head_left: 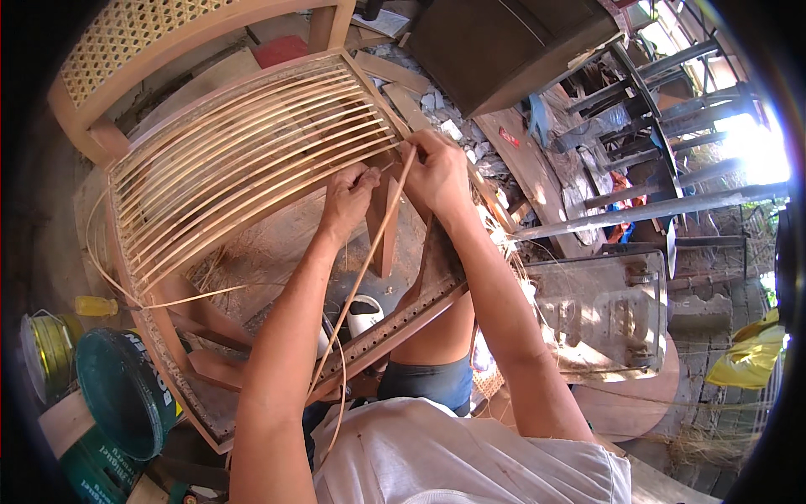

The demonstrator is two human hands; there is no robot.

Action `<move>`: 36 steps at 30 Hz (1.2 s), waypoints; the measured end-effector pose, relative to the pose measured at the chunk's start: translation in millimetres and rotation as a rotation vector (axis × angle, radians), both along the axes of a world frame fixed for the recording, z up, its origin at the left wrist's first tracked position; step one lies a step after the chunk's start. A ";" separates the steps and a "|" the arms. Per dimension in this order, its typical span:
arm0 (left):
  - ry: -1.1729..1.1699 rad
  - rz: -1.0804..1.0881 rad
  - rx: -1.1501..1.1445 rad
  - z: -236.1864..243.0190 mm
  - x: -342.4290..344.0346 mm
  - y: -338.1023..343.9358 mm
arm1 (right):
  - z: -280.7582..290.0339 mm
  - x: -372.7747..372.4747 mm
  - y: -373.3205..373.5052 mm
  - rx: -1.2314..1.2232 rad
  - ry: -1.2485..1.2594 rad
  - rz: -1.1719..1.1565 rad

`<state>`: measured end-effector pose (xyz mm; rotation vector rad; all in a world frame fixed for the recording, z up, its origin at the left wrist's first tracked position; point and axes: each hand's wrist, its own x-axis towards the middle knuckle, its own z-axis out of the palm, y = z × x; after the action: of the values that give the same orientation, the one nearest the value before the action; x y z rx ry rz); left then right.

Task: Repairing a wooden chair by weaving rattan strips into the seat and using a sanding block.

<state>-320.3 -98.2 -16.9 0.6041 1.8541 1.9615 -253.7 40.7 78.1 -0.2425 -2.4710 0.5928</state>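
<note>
A wooden chair seat frame (401,323) lies tilted in front of me, with several pale cane strands (252,160) stretched across it in parallel. My left hand (348,200) pinches a long cane strip (363,273) near the frame's far edge. My right hand (437,172) grips the same strip just above, by the frame's rim. The strip trails down between my forearms toward my lap.
A second chair with a woven cane back (126,34) stands at the upper left. A green tin lid (126,391) and a yellow-green can (50,353) sit at lower left. Dark furniture (504,42), metal bars (655,109) and a clear plastic box (600,311) crowd the right.
</note>
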 end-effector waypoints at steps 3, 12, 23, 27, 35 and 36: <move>0.014 0.005 0.001 -3.8 0.7 -1.0 | 1.3 1.7 0.9 -0.107 0.011 -0.029; 0.006 -0.023 -0.007 -4.6 -0.8 -4.9 | 2.8 -0.5 4.1 -0.064 -0.096 -0.061; -0.148 0.004 0.078 16.2 9.5 10.9 | 4.9 0.7 2.3 -0.117 0.070 -0.100; -0.216 -0.051 0.118 19.0 7.2 17.4 | 8.5 3.2 0.1 -0.330 -0.130 -0.210; -0.379 -0.002 0.154 15.6 6.2 24.6 | -0.5 -0.6 1.8 0.059 -0.034 -0.025; -0.373 -0.012 0.222 15.1 7.7 24.8 | -1.9 -1.4 2.1 0.088 -0.030 -0.008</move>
<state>-312.6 -73.4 -1.9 0.2811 1.4185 2.1174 -255.1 42.8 76.2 -0.2279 -2.5172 0.4797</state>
